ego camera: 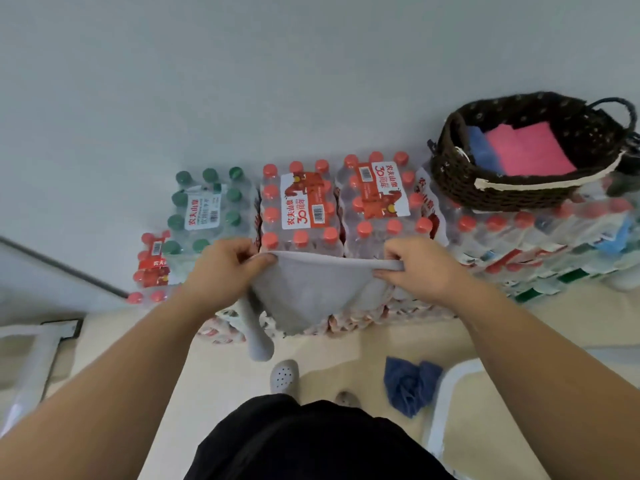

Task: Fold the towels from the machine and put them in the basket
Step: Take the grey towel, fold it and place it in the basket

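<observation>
Grey towel (311, 292), top edge taut btwn both hands, corner drooping.

Both hands, left (221, 268) and right (420, 268), pinch a grey towel (313, 292) stretched above bottled-water packs (304, 206)

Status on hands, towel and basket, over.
Left hand and right hand pinch grey towel by top edge, hanging loose. Basket holds pink towel, blue towel. Crumpled towel on floor, out of the way.

Floor (346, 358): bottled-water packs (301, 209), crumpled blue towel (408, 386); basket (502, 192) atop packs.
</observation>
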{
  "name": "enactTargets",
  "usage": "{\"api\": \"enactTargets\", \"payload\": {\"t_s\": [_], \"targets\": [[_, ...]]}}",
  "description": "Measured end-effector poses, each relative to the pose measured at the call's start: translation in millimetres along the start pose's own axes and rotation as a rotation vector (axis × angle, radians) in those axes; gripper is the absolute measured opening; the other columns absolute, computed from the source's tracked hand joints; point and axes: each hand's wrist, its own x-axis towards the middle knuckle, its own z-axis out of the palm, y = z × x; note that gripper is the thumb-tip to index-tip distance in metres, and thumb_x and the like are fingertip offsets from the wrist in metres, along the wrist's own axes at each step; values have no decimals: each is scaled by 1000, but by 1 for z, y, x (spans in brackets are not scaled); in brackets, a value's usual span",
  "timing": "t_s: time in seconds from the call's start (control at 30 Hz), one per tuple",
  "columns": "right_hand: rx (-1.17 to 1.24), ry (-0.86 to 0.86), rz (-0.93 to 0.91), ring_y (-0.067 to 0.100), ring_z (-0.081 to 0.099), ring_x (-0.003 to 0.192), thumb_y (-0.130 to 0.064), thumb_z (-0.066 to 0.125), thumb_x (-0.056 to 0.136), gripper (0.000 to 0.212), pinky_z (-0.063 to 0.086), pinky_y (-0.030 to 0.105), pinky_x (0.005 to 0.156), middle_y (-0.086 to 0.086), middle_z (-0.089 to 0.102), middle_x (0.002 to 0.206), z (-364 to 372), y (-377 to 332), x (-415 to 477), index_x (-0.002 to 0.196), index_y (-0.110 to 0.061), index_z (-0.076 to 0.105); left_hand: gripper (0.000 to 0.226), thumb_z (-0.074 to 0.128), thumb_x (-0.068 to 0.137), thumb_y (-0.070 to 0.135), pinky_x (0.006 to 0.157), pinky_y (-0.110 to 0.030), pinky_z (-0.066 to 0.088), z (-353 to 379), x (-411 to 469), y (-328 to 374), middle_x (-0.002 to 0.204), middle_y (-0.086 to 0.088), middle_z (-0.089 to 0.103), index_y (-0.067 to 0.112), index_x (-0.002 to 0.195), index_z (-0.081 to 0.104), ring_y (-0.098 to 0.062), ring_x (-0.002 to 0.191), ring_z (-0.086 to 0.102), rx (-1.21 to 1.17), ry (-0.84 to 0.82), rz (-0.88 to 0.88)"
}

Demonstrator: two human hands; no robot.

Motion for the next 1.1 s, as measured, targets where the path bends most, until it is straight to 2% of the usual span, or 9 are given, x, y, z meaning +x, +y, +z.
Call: {"api": "enactTargets", "payload": {"t_s": [0.1,0.23,0.37,0.43,0.53,0.63,0.73,0.93,1.1], "targets": [[21,-5,-4,20,52,69,-34,66,92,32,44,38,62,-2,55,73,-5,-14,15,73,-22,44,48,63,96,35,57,-31,31,-15,-1,-16,59,-2,38,0,70,43,-12,52,34,-110,49,-44],[118,18,2,19,54,72,-31,68,92,27,44,37,64,-2,57,77,-8,-36,31,78,-22,47,48,61,97,35,58,-32,28,-32,6,-38,62,-1,34,3,69,39,-13,56,32,-154,62,-11],[154,-19,63,16,56,75,-52,72,84,36,43,32,65,-2,60,81,-9,-52,46,81,-21,56,46,66,93,37,54,-32,36,-54,27,-56,58,2,38,7,68,42,-17,54,38,-40,59,49],[122,-18,87,18,56,75,-57,60,90,42,41,34,65,1,59,80,-7,-61,54,79,-17,57,45,69,91,38,51,-31,37,-65,39,-60,58,1,41,9,68,43,-17,53,39,43,8,76],[75,4,133,21,56,77,-40,46,102,37,48,41,72,3,59,82,-1,-70,71,78,-14,57,45,72,87,45,53,-31,36,-80,58,-72,61,0,49,7,69,54,-18,58,47,182,-109,61],[-78,-27,144,17,56,79,-35,46,101,28,50,40,74,-3,59,85,5,-73,89,81,-20,58,53,70,88,47,55,-31,30,-89,79,-93,56,-1,39,8,60,47,-17,54,40,207,-258,74],[-92,-26,219,16,55,81,-35,52,100,18,47,36,69,-5,60,87,9,-71,96,89,-23,59,54,66,91,46,55,-31,29,-93,99,-113,54,0,34,16,58,38,-15,52,35,161,-341,76],[57,33,314,15,54,78,-29,56,99,14,40,30,61,-7,59,83,5,-61,93,86,-26,57,50,67,93,40,54,-29,34,-91,128,-118,55,3,42,8,62,44,-10,49,39,55,-412,113],[544,231,425,19,56,83,-26,57,100,14,47,36,74,3,66,93,-17,-34,106,90,-17,62,32,71,92,26,56,-27,32,-83,158,-105,55,13,43,17,66,54,-7,53,37,-131,-373,77]]}}
